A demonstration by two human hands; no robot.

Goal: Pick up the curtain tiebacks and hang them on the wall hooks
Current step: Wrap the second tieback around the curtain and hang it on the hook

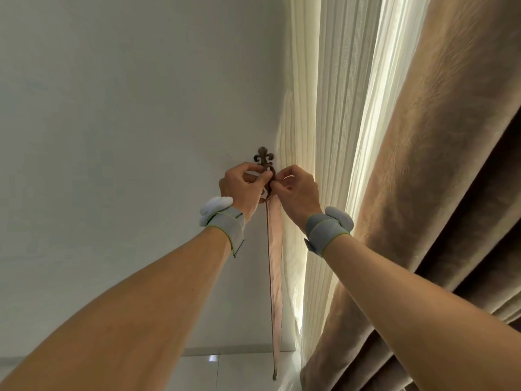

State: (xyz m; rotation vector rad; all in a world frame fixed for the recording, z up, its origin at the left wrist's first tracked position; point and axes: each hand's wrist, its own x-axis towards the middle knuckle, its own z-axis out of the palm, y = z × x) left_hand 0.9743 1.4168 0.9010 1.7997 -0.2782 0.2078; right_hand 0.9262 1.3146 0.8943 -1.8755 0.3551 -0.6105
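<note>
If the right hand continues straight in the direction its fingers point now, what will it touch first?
The right hand points left, toward the hook, pinching the top of the tieback. Going straight on, it would most likely meet the hook's stem first, then the fingers of the left hand just beyond. Depth is unclear here.

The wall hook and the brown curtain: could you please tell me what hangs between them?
In the head view, a cream sheer curtain hangs between the wall hook and the brown curtain.
</note>
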